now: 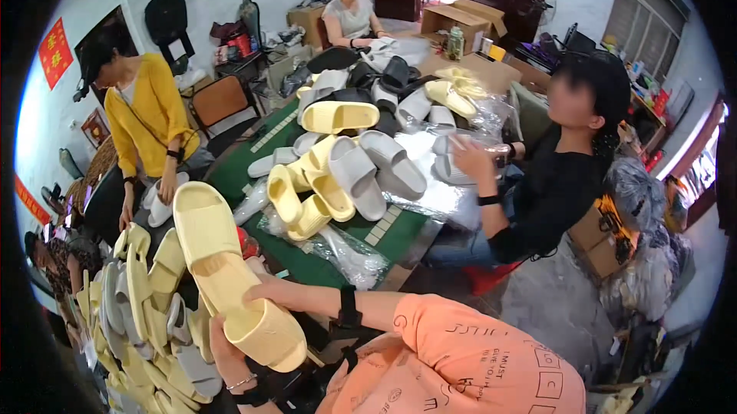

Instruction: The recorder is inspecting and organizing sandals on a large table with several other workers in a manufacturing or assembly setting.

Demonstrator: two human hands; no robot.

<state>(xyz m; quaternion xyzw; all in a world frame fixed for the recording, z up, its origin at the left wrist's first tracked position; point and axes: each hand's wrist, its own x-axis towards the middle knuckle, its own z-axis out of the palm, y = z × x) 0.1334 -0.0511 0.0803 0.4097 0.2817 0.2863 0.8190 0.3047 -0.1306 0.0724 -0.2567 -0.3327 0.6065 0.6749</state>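
Observation:
A pale yellow slide slipper (209,231) is held up in front of me, its heel end up and its broad strap toward me. My right hand (265,289) grips its side by the strap, the thumb over the edge. My left hand (226,349) holds it from the left and below, with most of its fingers hidden behind the sole. Whether a second slipper lies behind it I cannot tell. Left of my hands rises a big heap of yellow and grey slippers (138,291). Clear plastic bags (349,256) lie on the green table (303,260) just beyond.
More yellow, grey and black slippers (368,172) are piled on the table. A person in yellow (150,107) reaches down at the left; another in black (564,172) handles grey slippers at the right. A third person (349,18) sits at the far end, near cardboard boxes (457,26).

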